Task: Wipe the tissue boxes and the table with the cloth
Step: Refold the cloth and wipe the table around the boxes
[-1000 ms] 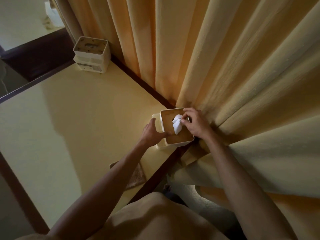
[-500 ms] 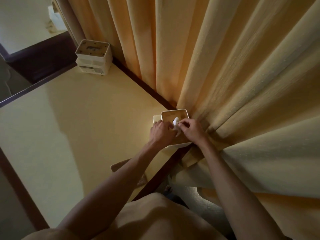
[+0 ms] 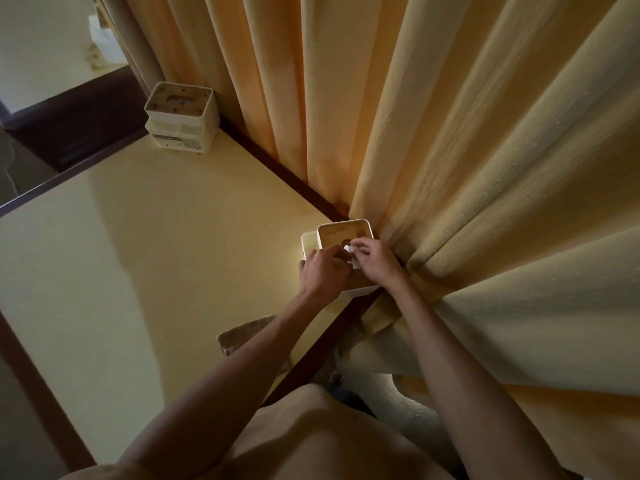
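Since a second ago the left hand (image 3: 323, 270) has come up from the side of the near tissue box (image 3: 343, 237) onto its top, and the white tissue (image 3: 349, 251), then standing clear in the opening, is now almost hidden between the two hands. In the head view this box sits at the right edge of the bench (image 3: 166, 244), hard against the curtain (image 3: 450, 150); it is white with a brown inset top and rounded corners. The left grip is curled over the box's near rim, its fingers at the tissue, though whether they pinch it I cannot tell. The right hand (image 3: 375, 263) pinches the tissue with bent fingers. A second tissue box (image 3: 180, 116), white and stacked in tiers, stands at the far corner of the bench. A brownish cloth (image 3: 242, 336) lies on the bench, partly under the left forearm. The bench is pale yellow with a dark wooden border, in dim warm light.
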Action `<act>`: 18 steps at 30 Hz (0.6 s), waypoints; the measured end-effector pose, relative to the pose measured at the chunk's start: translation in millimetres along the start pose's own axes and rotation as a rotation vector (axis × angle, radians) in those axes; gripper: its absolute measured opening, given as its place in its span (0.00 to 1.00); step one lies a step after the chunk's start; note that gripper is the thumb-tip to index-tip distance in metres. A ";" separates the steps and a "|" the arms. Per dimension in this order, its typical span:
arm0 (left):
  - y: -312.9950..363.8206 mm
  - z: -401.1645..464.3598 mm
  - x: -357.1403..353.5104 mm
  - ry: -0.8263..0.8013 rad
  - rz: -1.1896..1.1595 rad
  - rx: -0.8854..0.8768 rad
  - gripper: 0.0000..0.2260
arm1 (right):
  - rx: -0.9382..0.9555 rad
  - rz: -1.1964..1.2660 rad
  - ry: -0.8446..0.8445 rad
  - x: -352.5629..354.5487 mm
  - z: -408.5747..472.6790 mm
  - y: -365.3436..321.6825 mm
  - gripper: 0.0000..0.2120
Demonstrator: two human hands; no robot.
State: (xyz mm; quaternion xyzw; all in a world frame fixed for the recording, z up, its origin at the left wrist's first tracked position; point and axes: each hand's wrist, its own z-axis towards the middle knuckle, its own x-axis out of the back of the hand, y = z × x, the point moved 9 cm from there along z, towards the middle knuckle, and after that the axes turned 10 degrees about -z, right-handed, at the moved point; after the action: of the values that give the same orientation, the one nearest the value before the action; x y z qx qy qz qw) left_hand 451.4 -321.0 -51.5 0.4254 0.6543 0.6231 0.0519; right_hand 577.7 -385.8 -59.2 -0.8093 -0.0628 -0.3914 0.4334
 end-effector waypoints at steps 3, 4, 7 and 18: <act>-1.1 -1.1 -0.8 -0.011 0.003 -0.003 0.10 | 0.019 -0.058 -0.007 -0.9 2.4 -6.0 0.14; -1.2 -1.2 -0.7 -0.011 -0.003 -0.003 0.10 | 0.011 -0.054 0.016 2.1 2.4 -6.1 0.13; -2.8 -1.9 1.2 -0.010 -0.037 0.001 0.10 | 0.000 -0.033 0.092 11.5 0.8 -3.8 0.10; -2.2 14.7 6.6 0.042 -0.116 0.048 0.10 | 0.044 0.104 0.147 8.5 -13.9 5.1 0.09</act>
State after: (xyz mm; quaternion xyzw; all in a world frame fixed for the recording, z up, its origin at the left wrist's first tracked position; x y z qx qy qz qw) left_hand 454.9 -305.2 -53.6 0.3748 0.6933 0.6121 0.0640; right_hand 577.7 -401.4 -52.3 -0.7709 0.0028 -0.4250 0.4745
